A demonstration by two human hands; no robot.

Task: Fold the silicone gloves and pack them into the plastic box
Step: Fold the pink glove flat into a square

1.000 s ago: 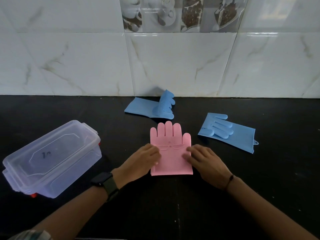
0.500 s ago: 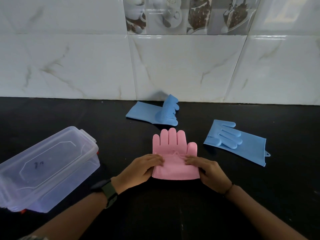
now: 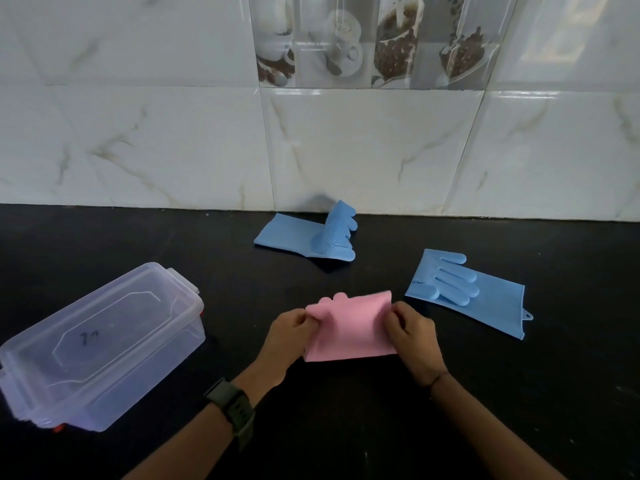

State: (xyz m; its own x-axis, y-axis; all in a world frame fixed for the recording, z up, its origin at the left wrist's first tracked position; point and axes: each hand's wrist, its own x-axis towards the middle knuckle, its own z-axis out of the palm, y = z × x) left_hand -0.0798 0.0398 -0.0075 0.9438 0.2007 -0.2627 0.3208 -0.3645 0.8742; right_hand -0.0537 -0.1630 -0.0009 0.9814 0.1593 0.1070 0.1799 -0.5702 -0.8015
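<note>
A pink silicone glove (image 3: 349,327) lies on the black counter in front of me, its lower part lifted and folded over so only the fingertips peek out at the top left. My left hand (image 3: 289,336) pinches its left edge and my right hand (image 3: 412,336) pinches its right edge. One blue glove (image 3: 308,237) lies near the wall with its fingers curled upright. A second blue glove (image 3: 485,299) lies flat to the right. The clear plastic box (image 3: 104,344) stands at the left with its lid on.
A marble-tiled wall (image 3: 346,143) rises along the back of the black counter (image 3: 346,427). A watch sits on my left wrist (image 3: 230,408). A small red part shows under the box's near corner.
Both hands went from pressing the flat pink glove to gripping its sides and folding the cuff end up over the fingers. The view has shifted down and closer.
</note>
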